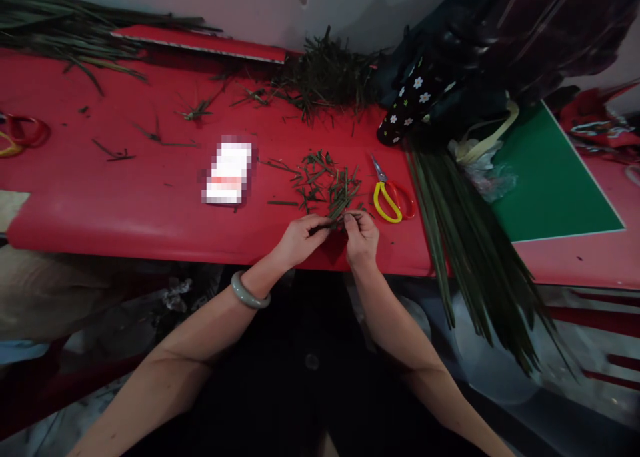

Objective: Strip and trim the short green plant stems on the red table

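Note:
Above the table's front edge, my left hand (303, 240) and my right hand (362, 240) are close together. Both are closed, thumbs pressed to fingers, on a narrow green leaf strip (334, 223). Fingers hide part of the strip, and its exact shape is too small to make out. Just beyond them lies a loose pile of short cut leaf pieces (320, 180). Right of the pile rest scissors (387, 201) with one yellow and one red handle, blades pointing away. Long green leaves (465, 237) lie farther right, their tips hanging past the edge.
A phone (229, 172), its lit screen blurred out, lies left of the pile on the red table cover (125, 204). At the back sit a heap of woven leaf pieces (330, 74) and long leaf bundles (45, 27). A green board (560, 190) is at right; other scissors (25, 132) at far left.

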The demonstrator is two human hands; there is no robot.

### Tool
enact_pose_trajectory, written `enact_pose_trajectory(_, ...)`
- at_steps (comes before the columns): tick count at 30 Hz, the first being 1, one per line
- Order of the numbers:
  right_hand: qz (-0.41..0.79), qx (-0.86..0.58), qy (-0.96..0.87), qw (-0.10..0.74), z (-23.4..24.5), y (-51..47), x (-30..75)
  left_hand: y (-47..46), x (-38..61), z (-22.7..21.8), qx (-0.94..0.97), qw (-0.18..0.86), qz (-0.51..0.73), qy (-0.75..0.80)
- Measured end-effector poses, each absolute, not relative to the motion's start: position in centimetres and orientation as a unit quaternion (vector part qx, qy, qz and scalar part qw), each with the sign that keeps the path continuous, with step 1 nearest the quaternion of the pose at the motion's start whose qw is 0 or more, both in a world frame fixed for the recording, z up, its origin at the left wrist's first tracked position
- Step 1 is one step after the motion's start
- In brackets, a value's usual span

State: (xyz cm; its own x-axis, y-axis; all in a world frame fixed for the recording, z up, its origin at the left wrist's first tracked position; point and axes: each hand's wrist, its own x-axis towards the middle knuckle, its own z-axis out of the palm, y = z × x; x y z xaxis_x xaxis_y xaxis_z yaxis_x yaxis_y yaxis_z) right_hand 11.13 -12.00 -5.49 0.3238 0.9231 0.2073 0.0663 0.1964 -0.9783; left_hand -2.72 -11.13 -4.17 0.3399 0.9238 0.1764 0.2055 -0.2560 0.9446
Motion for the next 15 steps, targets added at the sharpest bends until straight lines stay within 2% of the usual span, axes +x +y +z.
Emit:
enact_pose_trajectory(8,0.353,-0.534,-0.438,0.631,-5.68,-12.17,11.06,-11.16,-2.63,-3.61,0.693,0.414,0.377,0.454)
enact_pose_trajectory(11,0.344,-0.532,-0.422,0.648,-5.86,-12.10,11.06,-11.18,-2.59,-3.62,0.684,0.423,0.374,0.461)
enact_pose_trajectory(15,0.366,-0.534,-0.427,0.631,-5.98,-11.74,11.19,-11.17,-2.55,-3.52,0.645,0.467,0.384,0.468)
